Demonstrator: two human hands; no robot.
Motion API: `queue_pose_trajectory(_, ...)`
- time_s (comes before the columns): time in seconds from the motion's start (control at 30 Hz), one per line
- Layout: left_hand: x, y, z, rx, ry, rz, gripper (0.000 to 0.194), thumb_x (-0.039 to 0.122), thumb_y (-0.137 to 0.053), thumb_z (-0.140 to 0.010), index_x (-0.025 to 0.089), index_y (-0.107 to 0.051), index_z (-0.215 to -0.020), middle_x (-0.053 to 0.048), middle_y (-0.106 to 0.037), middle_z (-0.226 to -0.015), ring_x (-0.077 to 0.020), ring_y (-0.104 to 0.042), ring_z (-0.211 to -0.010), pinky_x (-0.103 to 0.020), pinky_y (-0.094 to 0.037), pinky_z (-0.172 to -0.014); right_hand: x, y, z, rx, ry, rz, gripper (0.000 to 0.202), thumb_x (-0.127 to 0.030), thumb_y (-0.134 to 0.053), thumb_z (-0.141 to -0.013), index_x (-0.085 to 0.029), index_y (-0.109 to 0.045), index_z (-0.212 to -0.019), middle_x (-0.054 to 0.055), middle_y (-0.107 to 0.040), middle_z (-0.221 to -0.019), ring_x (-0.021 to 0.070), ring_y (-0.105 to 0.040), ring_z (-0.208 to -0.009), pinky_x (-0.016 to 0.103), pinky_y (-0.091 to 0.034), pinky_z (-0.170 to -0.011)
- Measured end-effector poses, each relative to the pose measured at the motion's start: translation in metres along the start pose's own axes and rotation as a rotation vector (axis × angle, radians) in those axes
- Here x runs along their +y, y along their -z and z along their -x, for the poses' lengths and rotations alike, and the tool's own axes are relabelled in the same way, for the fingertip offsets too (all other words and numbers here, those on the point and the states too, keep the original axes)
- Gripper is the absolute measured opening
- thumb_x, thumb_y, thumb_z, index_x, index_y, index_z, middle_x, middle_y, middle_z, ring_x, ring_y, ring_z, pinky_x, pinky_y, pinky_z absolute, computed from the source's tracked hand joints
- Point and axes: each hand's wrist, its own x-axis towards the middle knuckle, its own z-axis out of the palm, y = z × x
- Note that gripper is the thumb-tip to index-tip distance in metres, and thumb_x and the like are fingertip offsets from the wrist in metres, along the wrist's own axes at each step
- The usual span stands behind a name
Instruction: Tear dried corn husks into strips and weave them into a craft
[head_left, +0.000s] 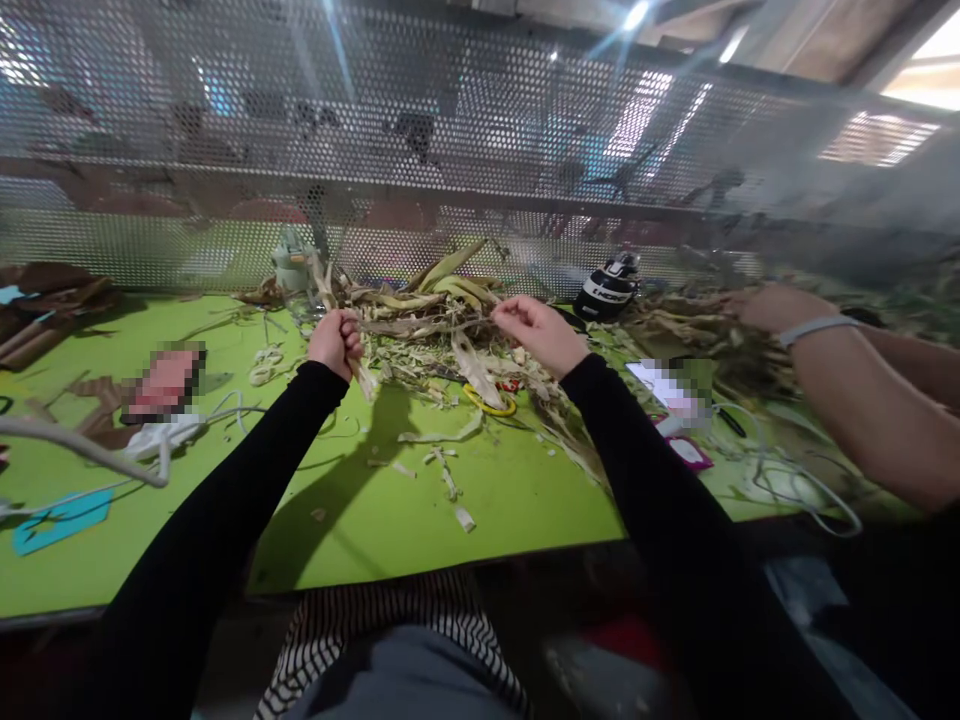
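Observation:
My left hand [335, 343] is closed round a bundle of pale dried leaf strips [365, 378], whose ends stick out above and below the fist. To its right, my right hand [541, 333] pinches the end of a thin brownish strip [420, 326] that stretches across from the left hand. Behind and beneath the hands lies a heap of dried and yellow-green leaves [450, 290] with many small scraps. Yellow-handled scissors [491, 402] are partly covered by a wide pale leaf [474, 366].
The green table [360, 530] ends at a perforated metal screen [450, 130]. A black bottle [609, 288] and a greenish container [290, 262] stand behind. Phones and white cables lie at both sides. Another person's arms [862, 390] reach in from the right.

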Motion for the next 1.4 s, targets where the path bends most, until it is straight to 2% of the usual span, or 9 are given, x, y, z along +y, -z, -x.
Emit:
queue_pose_trajectory(0.07,-0.001,0.0,0.01,-0.02,-0.009,-0.012,0.018,0.023,-0.045,-0.085,0.018,-0.038,-0.07,0.01,-0.029,-0.046,-0.0015,-0.024,-0.031,-0.012,-0.016,-0.032,0.006,-0.01,0.014,-0.132,0.084,0.291,0.024,-0.033,-0.058,-0.081,-0.015,-0.062,-0.097,0.005,-0.059,-0.081,0.0188,-0.054,-0.075,0.033,-0.042,-0.075)
queue_pose_trajectory(0.2,-0.015,0.0,0.041,-0.16,0.047,-0.119,0.019,0.03,-0.05,-0.086,0.017,-0.046,-0.074,0.008,-0.033,-0.05,-0.0011,-0.027,-0.034,-0.011,-0.016,-0.033,0.016,-0.058,0.049,-0.787,0.243,0.328,0.041,-0.037,-0.069,-0.074,-0.02,-0.061,-0.111,0.008,-0.061,-0.103,0.0187,-0.057,-0.084,0.028,-0.044,-0.073)
queue_pose_trajectory(0.4,-0.018,0.015,0.063,-0.26,0.094,-0.207,0.022,0.034,-0.056,-0.084,0.016,-0.048,-0.075,0.008,-0.033,-0.053,-0.0001,-0.026,-0.035,-0.01,-0.015,-0.034,0.036,-0.11,0.034,-0.531,0.052,0.469,0.019,-0.026,-0.052,-0.089,-0.011,-0.062,-0.093,0.014,-0.062,-0.099,0.0202,-0.057,-0.091,0.029,-0.042,-0.081)
queue_pose_trajectory(0.57,-0.012,0.026,0.062,-0.232,0.101,-0.21,0.023,0.035,-0.059,-0.082,0.016,-0.047,-0.075,0.008,-0.033,-0.054,-0.0004,-0.026,-0.036,-0.01,-0.015,-0.033,0.038,-0.108,-0.019,-0.309,-0.13,0.558,0.019,-0.011,-0.05,-0.085,-0.005,-0.06,-0.1,0.024,-0.059,-0.108,0.029,-0.058,-0.1,0.037,-0.042,-0.086)
queue_pose_trajectory(0.7,-0.013,0.029,0.063,-0.227,0.116,-0.213,0.024,0.036,-0.059,-0.082,0.016,-0.046,-0.075,0.008,-0.033,-0.054,-0.0002,-0.025,-0.035,-0.01,-0.014,-0.033,0.012,-0.098,-0.024,-0.18,-0.105,0.551,0.028,-0.009,-0.048,-0.084,-0.006,-0.057,-0.11,0.025,-0.055,-0.118,0.0312,-0.053,-0.11,0.042,-0.04,-0.093)
queue_pose_trajectory(0.87,-0.019,0.021,0.063,-0.289,0.146,-0.22,0.022,0.034,-0.055,-0.084,0.016,-0.047,-0.075,0.008,-0.032,-0.054,-0.0003,-0.024,-0.035,-0.01,-0.014,-0.033,-0.018,-0.103,0.019,-0.462,0.184,-0.066,0.037,-0.033,-0.051,-0.088,-0.018,-0.051,-0.122,0.008,-0.06,-0.113,0.0143,-0.06,-0.082,0.026,-0.049,-0.072)
queue_pose_trajectory(1.0,-0.022,0.015,0.064,-0.352,0.147,-0.247,0.022,0.035,-0.054,-0.085,0.016,-0.047,-0.076,0.007,-0.034,-0.054,-0.0007,-0.025,-0.036,-0.01,-0.016,-0.033,-0.011,-0.104,0.037,-0.545,0.07,-0.481,0.031,-0.043,-0.055,-0.083,-0.014,-0.059,-0.091,0.0,-0.057,-0.071,0.0084,-0.049,-0.056,0.02,-0.04,-0.053)
queue_pose_trajectory(1.17,-0.022,0.031,0.062,-0.312,0.18,-0.308,0.023,0.036,-0.053,-0.085,0.016,-0.048,-0.075,0.007,-0.036,-0.055,-0.0003,-0.023,-0.034,-0.01,-0.014,-0.032,0.011,-0.083,0.025,-0.355,-0.01,-0.438,0.035,-0.048,-0.059,-0.08,-0.013,-0.063,-0.083,-0.006,-0.042,-0.056,0.0055,-0.032,-0.048,0.019,-0.025,-0.046)
queue_pose_trajectory(1.4,-0.028,0.05,0.049,-0.176,0.168,-0.363,0.021,0.031,-0.046,-0.088,0.016,-0.046,-0.074,0.008,-0.034,-0.053,-0.0008,-0.024,-0.034,-0.01,-0.014,-0.032,0.043,-0.072,0.021,-0.307,0.015,-0.22,0.038,-0.051,-0.062,-0.074,-0.013,-0.065,-0.08,0.0,-0.055,-0.065,0.01,-0.043,-0.057,0.023,-0.033,-0.055)
